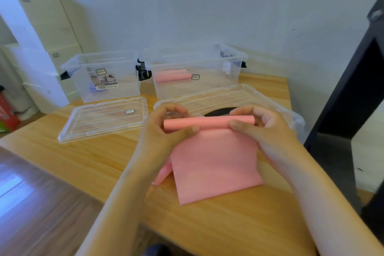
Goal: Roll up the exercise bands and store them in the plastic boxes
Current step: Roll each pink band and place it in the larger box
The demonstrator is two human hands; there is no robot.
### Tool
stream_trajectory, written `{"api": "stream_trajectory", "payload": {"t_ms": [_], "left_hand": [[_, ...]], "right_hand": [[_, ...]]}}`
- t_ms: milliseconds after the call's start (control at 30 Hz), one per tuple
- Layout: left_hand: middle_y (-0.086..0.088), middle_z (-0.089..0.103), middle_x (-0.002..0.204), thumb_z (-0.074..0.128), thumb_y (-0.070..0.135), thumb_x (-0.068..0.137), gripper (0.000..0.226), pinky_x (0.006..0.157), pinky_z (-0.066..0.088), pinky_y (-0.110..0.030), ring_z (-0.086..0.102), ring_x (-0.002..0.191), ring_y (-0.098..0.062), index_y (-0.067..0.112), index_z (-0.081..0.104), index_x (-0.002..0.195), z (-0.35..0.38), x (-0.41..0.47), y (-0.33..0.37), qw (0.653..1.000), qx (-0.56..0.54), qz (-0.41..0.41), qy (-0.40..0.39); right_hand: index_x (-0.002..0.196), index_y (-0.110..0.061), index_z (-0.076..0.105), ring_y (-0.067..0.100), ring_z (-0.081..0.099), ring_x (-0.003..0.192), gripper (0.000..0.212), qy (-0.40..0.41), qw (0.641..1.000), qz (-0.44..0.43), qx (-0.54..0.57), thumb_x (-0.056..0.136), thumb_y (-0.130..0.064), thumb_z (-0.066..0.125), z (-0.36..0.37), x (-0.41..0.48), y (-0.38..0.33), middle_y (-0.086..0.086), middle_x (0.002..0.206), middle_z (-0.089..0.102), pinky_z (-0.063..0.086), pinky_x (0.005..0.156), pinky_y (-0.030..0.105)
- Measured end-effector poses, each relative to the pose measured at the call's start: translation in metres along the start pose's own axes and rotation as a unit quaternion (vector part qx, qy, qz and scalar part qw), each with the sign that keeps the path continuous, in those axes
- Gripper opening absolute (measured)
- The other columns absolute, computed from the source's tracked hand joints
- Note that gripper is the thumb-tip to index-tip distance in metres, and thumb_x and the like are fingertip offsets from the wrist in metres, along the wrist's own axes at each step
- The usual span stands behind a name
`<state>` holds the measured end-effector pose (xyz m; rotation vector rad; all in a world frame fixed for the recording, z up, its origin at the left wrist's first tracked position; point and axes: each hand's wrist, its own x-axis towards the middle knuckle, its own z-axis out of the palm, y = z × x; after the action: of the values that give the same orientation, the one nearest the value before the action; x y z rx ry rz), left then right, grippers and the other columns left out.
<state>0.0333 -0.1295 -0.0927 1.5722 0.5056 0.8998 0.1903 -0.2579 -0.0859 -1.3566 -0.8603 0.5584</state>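
Together, the left hand (166,124) and right hand (264,127) pinch the rolled far end of a pink band (214,160), its flat part trailing near on the table (83,162).

- No wording is legible anywhere
- Far left box (126,83): small dark-rimmed label and barcode sticker, both blurred
- Far right box (209,89) and left lid (97,120): same small label, unreadable

Behind the pink band (216,162), a black thing (218,112) lies mostly hidden; farther behind, the box label (106,82) is too blurred to read.
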Motion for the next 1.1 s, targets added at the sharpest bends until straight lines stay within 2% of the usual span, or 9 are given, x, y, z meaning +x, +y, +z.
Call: {"api": "stream_trajectory", "payload": {"t_ms": [133,233,367,467,600,733,833,1000,1100], "left_hand": [[0.003,0.065,0.090,0.078,0.025,0.078,0.013,0.065,0.044,-0.030,0.059,0.076,-0.014,0.025,0.067,0.086,0.001,-0.021,-0.015,0.994,-0.044,-0.095,0.003],[0.009,0.069,0.087,0.073,0.020,0.084,0.010,0.065,0.046,-0.029,0.061,0.077,-0.013,0.027,0.066,0.082,0.002,-0.023,-0.021,0.997,0.001,-0.077,0.024],[0.002,0.071,0.104,0.083,0.016,0.074,0.026,0.081,0.052,-0.036,0.066,0.094,-0.017,0.031,0.064,0.084,0.003,-0.012,-0.021,0.999,0.026,-0.028,0.032],[0.003,0.071,0.104,0.084,0.018,0.071,0.028,0.085,0.052,-0.040,0.066,0.099,-0.019,0.031,0.064,0.086,0.006,-0.006,-0.027,0.999,0.015,-0.021,0.047],[0.007,0.071,0.103,0.076,0.009,0.079,0.024,0.079,0.050,-0.031,0.066,0.095,-0.013,0.023,0.063,0.094,0.017,-0.002,-0.030,0.999,0.017,-0.015,0.033],[0.006,0.069,0.104,0.072,0.011,0.083,0.020,0.078,0.046,-0.028,0.063,0.092,-0.009,0.023,0.063,0.096,0.017,-0.003,-0.032,1.000,0.018,-0.016,0.020],[0.006,0.069,0.104,0.074,0.018,0.081,0.018,0.072,0.045,-0.027,0.062,0.086,-0.007,0.024,0.063,0.094,0.012,-0.005,-0.033,0.999,-0.003,-0.033,0.020],[0.006,0.068,0.100,0.072,0.033,0.073,0.019,0.070,0.044,-0.025,0.060,0.082,-0.006,0.027,0.063,0.088,0.007,-0.007,-0.034,0.999,0.004,-0.034,0.002],[0.007,0.067,0.095,0.070,0.031,0.074,0.012,0.074,0.044,-0.028,0.059,0.083,-0.008,0.028,0.061,0.082,0.004,-0.005,-0.035,0.999,-0.003,-0.033,-0.014]], "right_hand": [[0.087,-0.013,0.066,-0.005,0.059,0.067,0.022,-0.003,1.000,-0.009,0.001,0.075,0.005,0.071,0.003,-0.012,0.006,-0.017,0.069,0.066,0.045,0.062,0.008],[0.087,-0.013,0.065,0.001,0.060,0.072,0.027,-0.004,1.000,0.013,0.022,0.074,0.010,0.068,0.005,-0.012,0.018,-0.013,0.072,0.066,0.046,0.065,0.012],[0.098,-0.016,0.066,0.010,0.062,0.074,0.030,0.017,0.991,0.081,0.108,0.069,-0.012,0.072,0.001,-0.008,0.032,-0.003,0.079,0.069,0.046,0.067,0.025],[0.101,-0.014,0.064,0.014,0.064,0.071,0.025,0.074,0.983,0.097,0.140,0.076,-0.010,0.070,0.001,-0.001,0.040,0.000,0.077,0.070,0.048,0.065,0.027],[0.105,-0.012,0.061,0.025,0.068,0.091,0.034,0.169,0.972,0.095,0.130,0.074,-0.016,0.075,-0.001,0.002,0.047,0.007,0.091,0.073,0.051,0.087,0.042],[0.100,-0.005,0.063,0.002,0.065,0.066,0.026,0.181,0.980,0.044,0.066,0.079,-0.017,0.073,0.000,-0.001,0.043,-0.008,0.072,0.073,0.049,0.063,0.015],[0.095,-0.005,0.064,-0.002,0.059,0.057,0.019,0.164,0.985,0.031,0.042,0.082,-0.017,0.071,0.000,-0.003,0.043,-0.010,0.065,0.070,0.042,0.051,0.010],[0.095,-0.003,0.064,0.000,0.059,0.061,0.022,0.146,0.989,0.024,0.024,0.081,-0.018,0.071,0.002,-0.007,0.041,-0.008,0.067,0.070,0.042,0.055,0.012],[0.095,-0.011,0.063,0.010,0.063,0.074,0.034,0.131,0.986,0.072,0.069,0.069,-0.028,0.076,0.003,-0.007,0.042,-0.003,0.075,0.070,0.047,0.074,0.029]]}}
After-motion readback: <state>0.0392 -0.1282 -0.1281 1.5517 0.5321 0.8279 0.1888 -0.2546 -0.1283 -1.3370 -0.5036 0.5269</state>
